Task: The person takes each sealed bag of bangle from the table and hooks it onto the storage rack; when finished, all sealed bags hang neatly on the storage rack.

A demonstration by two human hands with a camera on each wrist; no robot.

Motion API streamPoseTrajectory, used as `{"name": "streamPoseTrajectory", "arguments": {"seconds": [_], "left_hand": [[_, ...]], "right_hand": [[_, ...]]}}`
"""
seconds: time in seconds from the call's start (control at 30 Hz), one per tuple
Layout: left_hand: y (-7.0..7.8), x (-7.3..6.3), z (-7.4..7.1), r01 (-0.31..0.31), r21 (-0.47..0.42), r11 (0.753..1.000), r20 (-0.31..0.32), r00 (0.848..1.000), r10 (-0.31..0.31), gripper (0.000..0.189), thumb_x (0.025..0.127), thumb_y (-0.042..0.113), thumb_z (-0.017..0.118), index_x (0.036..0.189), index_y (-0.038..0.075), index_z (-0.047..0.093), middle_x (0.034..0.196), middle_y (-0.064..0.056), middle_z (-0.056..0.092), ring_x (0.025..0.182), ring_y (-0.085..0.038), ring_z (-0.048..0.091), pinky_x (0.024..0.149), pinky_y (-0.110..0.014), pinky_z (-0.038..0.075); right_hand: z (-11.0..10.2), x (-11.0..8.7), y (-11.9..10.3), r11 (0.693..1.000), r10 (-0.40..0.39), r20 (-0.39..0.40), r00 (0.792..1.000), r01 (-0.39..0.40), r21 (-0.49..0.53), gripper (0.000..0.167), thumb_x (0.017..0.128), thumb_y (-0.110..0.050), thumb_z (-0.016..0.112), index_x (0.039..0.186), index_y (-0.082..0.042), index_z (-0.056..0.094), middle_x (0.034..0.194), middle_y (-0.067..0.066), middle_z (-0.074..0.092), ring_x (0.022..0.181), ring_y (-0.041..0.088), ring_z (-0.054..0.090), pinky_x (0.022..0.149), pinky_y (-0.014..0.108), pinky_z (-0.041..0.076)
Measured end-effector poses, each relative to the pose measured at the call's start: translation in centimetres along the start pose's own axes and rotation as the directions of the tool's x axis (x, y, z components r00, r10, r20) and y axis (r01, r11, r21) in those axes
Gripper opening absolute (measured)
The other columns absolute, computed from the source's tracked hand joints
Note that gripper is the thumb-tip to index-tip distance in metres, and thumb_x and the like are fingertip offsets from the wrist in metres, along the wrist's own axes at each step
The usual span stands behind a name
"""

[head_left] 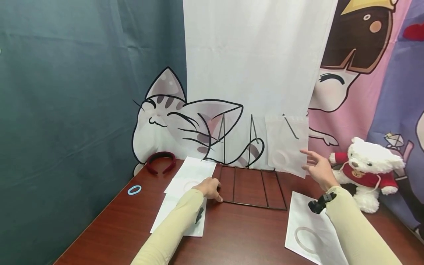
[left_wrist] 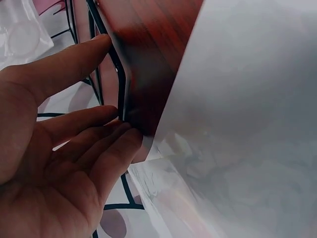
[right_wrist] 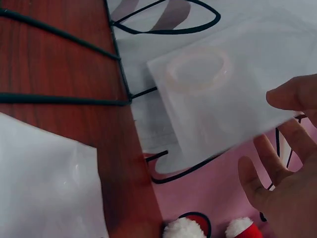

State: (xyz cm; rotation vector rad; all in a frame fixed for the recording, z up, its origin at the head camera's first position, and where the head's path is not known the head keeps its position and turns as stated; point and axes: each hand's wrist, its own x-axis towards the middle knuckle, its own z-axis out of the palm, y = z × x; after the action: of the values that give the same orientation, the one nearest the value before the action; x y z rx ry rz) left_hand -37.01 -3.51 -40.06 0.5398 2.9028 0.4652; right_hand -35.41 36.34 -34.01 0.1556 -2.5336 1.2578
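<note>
A black wire rack point(head_left: 253, 206) with upright hooks stands on the table. My left hand point(head_left: 209, 187) is at its front left corner; in the left wrist view the thumb and index fingertips touch the wire, with the fingers spread. From the rack's right hook hangs a translucent bag point(head_left: 286, 145) with a pale ring inside, also seen in the right wrist view. My right hand point(head_left: 318, 170) is at the bag's right edge, fingers apart, the thumb point(right_wrist: 292, 93) in front of the bag. Whether the fingertips touch it, I cannot tell.
Bags with pale rings lie left of the rack point(head_left: 180, 206) and right of it point(head_left: 301, 224). Farther left are a dark red headband point(head_left: 160, 154) and a light blue ring point(head_left: 134, 190). A white teddy bear point(head_left: 367, 173) sits at the right. Printed curtains point(head_left: 258, 55) hang behind.
</note>
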Motion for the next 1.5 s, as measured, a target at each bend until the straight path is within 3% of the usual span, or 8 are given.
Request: {"name": "streamPoseTrajectory", "arguments": {"seconds": [0.3,0.53,0.73,0.83,0.93,1.0,1.33,1.5], "left_hand": [[0.3,0.0,-0.1,-0.02,0.053,0.998,0.018,1.0,0.019,0.06,0.078,0.032,0.087,0.127,0.004,0.068,0.129,-0.014,0.069,0.12,-0.024,0.064,0.103,-0.036,0.052],[0.5,0.0,-0.1,-0.015,0.07,0.997,0.009,1.0,0.015,0.059,0.077,0.032,0.088,0.125,0.003,0.069,0.126,-0.013,0.07,0.118,-0.024,0.065,0.101,-0.036,0.053],[0.5,-0.2,-0.1,-0.019,0.068,0.998,-0.001,1.0,0.019,0.058,0.076,0.031,0.088,0.124,0.003,0.07,0.125,-0.014,0.071,0.118,-0.025,0.065,0.101,-0.036,0.053],[0.5,-0.2,-0.2,-0.014,0.068,0.998,0.001,1.0,0.014,0.058,0.076,0.031,0.088,0.124,0.003,0.07,0.125,-0.014,0.07,0.118,-0.025,0.065,0.101,-0.036,0.053],[0.6,-0.3,-0.1,-0.009,0.068,0.998,0.001,1.0,0.009,0.058,0.076,0.031,0.088,0.124,0.004,0.07,0.125,-0.013,0.071,0.118,-0.025,0.065,0.101,-0.036,0.053],[0.6,-0.3,-0.1,-0.007,0.069,0.998,0.001,1.0,0.007,0.058,0.076,0.031,0.088,0.124,0.003,0.07,0.126,-0.013,0.07,0.119,-0.025,0.065,0.101,-0.036,0.053],[0.5,-0.2,0.0,-0.009,0.072,0.997,-0.002,1.0,0.009,0.06,0.076,0.031,0.089,0.125,0.003,0.069,0.127,-0.014,0.07,0.12,-0.025,0.064,0.102,-0.036,0.053],[0.6,0.0,-0.1,-0.008,0.076,0.997,0.0,1.0,0.008,0.06,0.075,0.031,0.089,0.125,0.004,0.069,0.127,-0.013,0.07,0.121,-0.025,0.064,0.102,-0.037,0.053]], "right_hand": [[-0.4,-1.7,3.1,0.997,0.043,0.055,0.998,-0.04,-0.064,0.065,0.095,-0.005,0.059,0.156,-0.009,0.036,0.15,0.028,0.047,0.135,0.049,0.046,0.094,0.047,0.051],[-1.3,-3.1,4.9,0.995,0.077,0.115,0.99,-0.071,-0.064,0.064,0.099,-0.007,0.055,0.158,-0.006,0.029,0.154,0.031,0.039,0.134,0.053,0.042,0.101,0.069,0.041],[-1.8,-4.2,6.4,0.983,0.081,0.097,0.992,-0.063,-0.175,0.063,0.096,-0.011,0.062,0.153,0.0,0.036,0.146,0.032,0.049,0.128,0.046,0.052,0.097,0.061,0.049],[-2.1,-4.8,7.3,0.977,0.082,0.103,0.991,-0.06,-0.205,0.064,0.094,-0.012,0.065,0.151,0.002,0.039,0.143,0.032,0.053,0.112,0.011,0.064,0.091,0.045,0.055],[-2.5,-5.5,8.0,0.974,0.089,0.104,0.991,-0.065,-0.216,0.064,0.093,-0.014,0.067,0.15,0.002,0.041,0.139,0.029,0.058,0.094,-0.02,0.049,0.081,0.024,0.054],[-2.7,-5.9,8.6,0.977,0.093,0.107,0.99,-0.07,-0.202,0.064,0.092,-0.014,0.068,0.149,0.003,0.042,0.135,0.027,0.062,0.089,-0.026,0.042,0.076,0.015,0.05],[-3.7,-7.3,10.5,0.966,0.113,0.129,0.985,-0.079,-0.245,0.062,0.089,-0.009,0.07,0.143,0.008,0.047,0.131,0.03,0.063,0.09,-0.012,0.058,0.072,0.014,0.047],[-4.1,-7.4,10.7,0.949,0.151,0.167,0.974,-0.096,-0.299,0.057,0.087,-0.007,0.07,0.139,0.009,0.051,0.128,0.032,0.064,0.104,0.028,0.069,0.071,0.023,0.051]]}}
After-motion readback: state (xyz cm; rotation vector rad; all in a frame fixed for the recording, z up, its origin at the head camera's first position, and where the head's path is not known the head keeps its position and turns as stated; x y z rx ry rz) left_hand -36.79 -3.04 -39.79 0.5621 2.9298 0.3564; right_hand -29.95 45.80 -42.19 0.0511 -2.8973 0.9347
